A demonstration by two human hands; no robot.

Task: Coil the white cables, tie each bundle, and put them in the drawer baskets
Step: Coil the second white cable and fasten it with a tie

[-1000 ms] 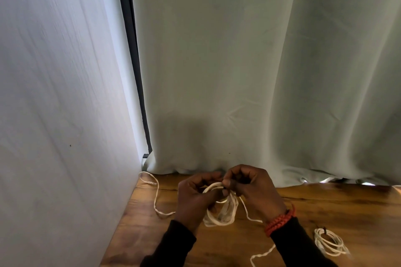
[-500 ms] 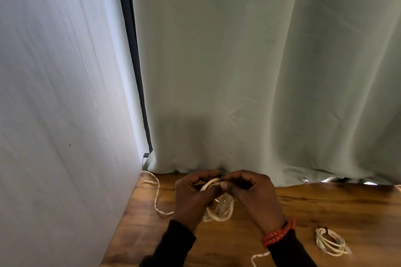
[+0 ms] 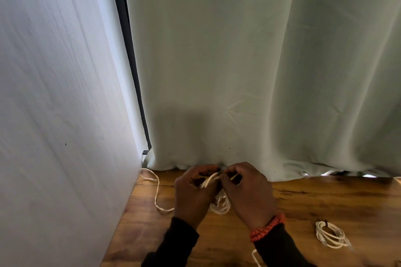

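White cable coil (image 3: 220, 204) pinched between my left hand (image 3: 192, 193) and right hand (image 3: 249, 193), tied bundle (image 3: 331, 234) well right

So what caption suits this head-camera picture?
Both hands, left and right, tie a coiled white cable over a wooden table.

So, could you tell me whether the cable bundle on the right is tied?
Tied: the coiled bundle lies on the table with a dark tie round its top.

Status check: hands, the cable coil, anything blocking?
Left hand and right hand both grip the cable coil above the table. Tied bundle lies to the right, apart. Nothing blocking.
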